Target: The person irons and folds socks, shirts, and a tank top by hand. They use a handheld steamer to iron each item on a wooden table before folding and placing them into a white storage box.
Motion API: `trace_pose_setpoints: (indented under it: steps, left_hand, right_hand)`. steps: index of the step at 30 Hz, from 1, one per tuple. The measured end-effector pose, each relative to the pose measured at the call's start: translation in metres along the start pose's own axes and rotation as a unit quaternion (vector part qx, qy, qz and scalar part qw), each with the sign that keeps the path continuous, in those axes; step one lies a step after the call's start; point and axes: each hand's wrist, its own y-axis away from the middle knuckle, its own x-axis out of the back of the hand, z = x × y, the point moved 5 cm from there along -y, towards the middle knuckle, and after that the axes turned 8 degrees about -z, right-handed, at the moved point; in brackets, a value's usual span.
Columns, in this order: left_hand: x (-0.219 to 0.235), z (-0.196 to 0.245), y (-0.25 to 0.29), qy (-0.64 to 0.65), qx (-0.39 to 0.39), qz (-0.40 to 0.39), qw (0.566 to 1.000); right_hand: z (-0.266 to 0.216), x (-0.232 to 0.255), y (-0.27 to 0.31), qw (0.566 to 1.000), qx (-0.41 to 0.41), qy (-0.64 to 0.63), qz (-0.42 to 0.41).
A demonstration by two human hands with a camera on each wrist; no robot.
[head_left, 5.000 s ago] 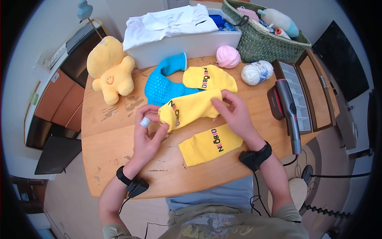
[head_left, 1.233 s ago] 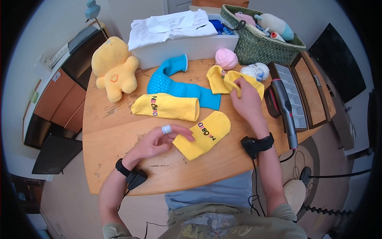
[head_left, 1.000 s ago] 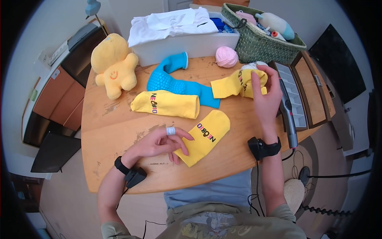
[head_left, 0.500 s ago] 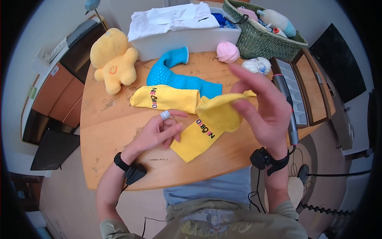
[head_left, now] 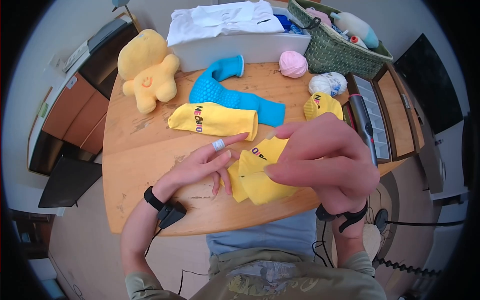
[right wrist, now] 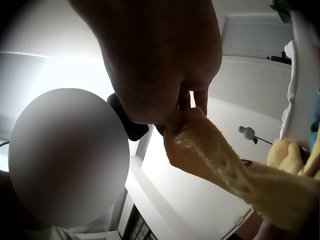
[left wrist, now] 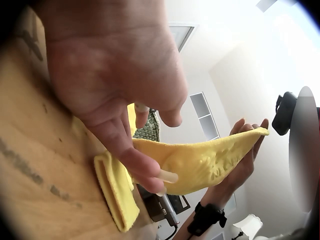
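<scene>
My right hand (head_left: 330, 155) pinches one end of a yellow sock (head_left: 262, 187), which is raised toward the head camera. In the right wrist view this sock (right wrist: 215, 155) hangs from the fingertips. My left hand (head_left: 200, 167) has its fingers loosely extended, low over the table; in the left wrist view its fingertips overlap the lower end of the raised sock (left wrist: 210, 162). Under it lies a flat yellow sock (head_left: 272, 145), its lettering partly covered. Another yellow sock (head_left: 215, 122) marked NEOBIO lies at left, and a bunched one (head_left: 322, 106) lies beyond my right hand.
A blue sock (head_left: 240, 100) lies behind the yellow ones. Around it are a plush toy (head_left: 147, 72), a pink yarn ball (head_left: 293, 64), a white yarn ball (head_left: 327, 83), a hair styling tool (head_left: 362, 120) and an open compartment box (head_left: 372, 117). A white bin (head_left: 245, 50) and green basket (head_left: 340, 52) stand behind.
My right hand has brought a yellow sock from beside the white yarn toward my left hand and up nearer the camera; a bunched sock stays behind. Earlier, both hands held one sock.
</scene>
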Motion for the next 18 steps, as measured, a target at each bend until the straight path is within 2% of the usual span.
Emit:
trace_pose_setpoints:
  steps: [3,5,8,11,14,18]
  left_hand:
    - [-0.002,-0.004,0.000,0.076,-0.006,-0.008,0.997]
    - [-0.003,-0.004,0.003,0.144,0.023,-0.028,0.989]
    - [-0.002,-0.007,-0.001,0.165,-0.017,-0.026,0.986]
    - [0.013,-0.008,0.005,0.168,-0.088,0.071,0.979]
    - [0.030,-0.012,0.011,0.160,-0.143,0.178,0.960]
    - [0.025,0.005,0.011,0.210,-0.197,0.256,0.923]
  right_hand:
    - [0.006,0.007,0.003,0.999,0.048,-0.024,0.000]
    - [0.006,0.010,0.005,0.997,0.066,-0.032,0.003]
    - [0.008,0.011,0.010,0.998,0.038,-0.019,0.045]
    - [0.019,0.017,0.023,0.996,0.021,0.012,0.088]
    - [0.032,0.026,0.043,0.997,-0.006,0.019,0.080]
    - [0.052,0.026,0.073,0.990,-0.092,0.054,0.087]
